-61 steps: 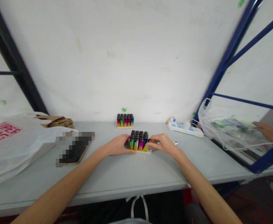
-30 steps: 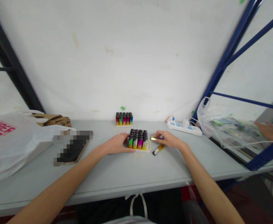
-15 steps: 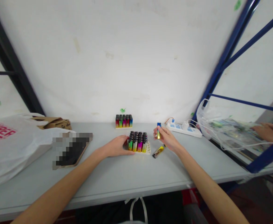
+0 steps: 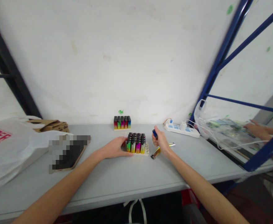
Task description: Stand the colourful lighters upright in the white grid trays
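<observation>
My left hand (image 4: 114,147) wraps round the left end of a white tray (image 4: 147,152), its thumb along the front. Colourful lighters (image 4: 135,147) with black tops stand upright in rows there, and bare sockets show at the tray's right end. Just right of the tray, my right hand (image 4: 161,140) is closed round a lighter (image 4: 154,133); only its blue end shows, with the thumb raised over it. Under and beside that hand, a yellow lighter (image 4: 156,153) with a black top lies on the table, and the end of another lighter (image 4: 172,144) pokes out to the right.
A second tray of lighters (image 4: 122,122) stands by the wall. A white power strip (image 4: 185,129) lies at the back right. At left are a phone (image 4: 72,154), a white plastic bag (image 4: 22,146) and cardboard (image 4: 54,125). Beyond the blue frame (image 4: 216,71), another person's hand (image 4: 257,129) handles plastic bags.
My right hand has turned and closed further round its lighter, whose upright body no longer shows. More of the loose lighter to the right is visible. My left hand stays at the tray.
</observation>
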### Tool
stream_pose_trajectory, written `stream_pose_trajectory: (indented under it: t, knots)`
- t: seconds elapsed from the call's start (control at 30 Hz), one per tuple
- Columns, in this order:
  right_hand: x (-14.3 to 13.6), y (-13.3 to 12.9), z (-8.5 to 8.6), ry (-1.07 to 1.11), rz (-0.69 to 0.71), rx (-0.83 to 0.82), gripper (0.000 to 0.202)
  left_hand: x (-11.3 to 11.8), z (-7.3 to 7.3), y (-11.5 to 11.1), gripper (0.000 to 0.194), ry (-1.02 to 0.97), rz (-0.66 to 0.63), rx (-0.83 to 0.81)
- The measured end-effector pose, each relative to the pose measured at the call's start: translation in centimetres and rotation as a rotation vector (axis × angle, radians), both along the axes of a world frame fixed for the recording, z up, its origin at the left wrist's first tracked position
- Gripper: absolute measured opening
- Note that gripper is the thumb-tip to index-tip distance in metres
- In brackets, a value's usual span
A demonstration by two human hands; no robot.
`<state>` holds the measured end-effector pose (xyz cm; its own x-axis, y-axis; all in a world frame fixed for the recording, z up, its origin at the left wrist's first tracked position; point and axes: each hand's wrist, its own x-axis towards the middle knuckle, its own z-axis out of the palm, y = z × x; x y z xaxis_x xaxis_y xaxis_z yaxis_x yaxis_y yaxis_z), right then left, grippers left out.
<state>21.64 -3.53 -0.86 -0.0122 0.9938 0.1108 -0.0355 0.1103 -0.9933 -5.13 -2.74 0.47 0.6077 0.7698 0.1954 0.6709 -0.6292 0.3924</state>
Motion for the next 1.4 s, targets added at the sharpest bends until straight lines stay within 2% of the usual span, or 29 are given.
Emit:
stream_pose_trajectory:
  t: [0.17, 0.33, 0.53, 0.77, 0.97, 1.13, 1.27, 1.4]
  knots:
    - [-0.57, -0.06, 0.07, 0.033, -0.034, -0.095, 0.051, 0.02, 0.24, 0.03, 0.066, 0.003, -0.015, -0.036]
    - [-0.55, -0.30, 0.04, 0.010, -0.095, -0.081, 0.042, -0.08, 0.42, 0.01, 0.062, 0.006, -0.004, -0.071]
    - [-0.56, -0.45, 0.14, 0.005, -0.060, -0.074, 0.041, -0.69, 0.57, 0.27, 0.064, 0.022, -0.030, -0.095]
    - [-0.73, -0.49, 0.29, 0.029, 0.008, -0.108, 0.049, -0.92, 0.77, 0.32, 0.072, 0.022, -0.043, -0.124]
    - [-0.84, -0.53, 0.07, -0.020, -0.041, -0.085, 0.043, -0.92, 0.59, 0.38, 0.068, -0.047, -0.051, -0.126]
    - [-0.85, -0.63, 0.11, -0.041, -0.053, -0.072, 0.043, -0.96, 0.51, 0.48, 0.070, -0.024, -0.043, -0.139]
    - [-0.76, -0.65, 0.39, 0.021, 0.033, -0.082, 0.050, -0.88, 0.67, 0.34, 0.071, -0.036, -0.055, -0.127]
    - [-0.60, -0.36, 0.59, 0.091, 0.168, 0.023, 0.054, -0.78, 0.84, 0.19, 0.070, -0.052, -0.076, -0.118]
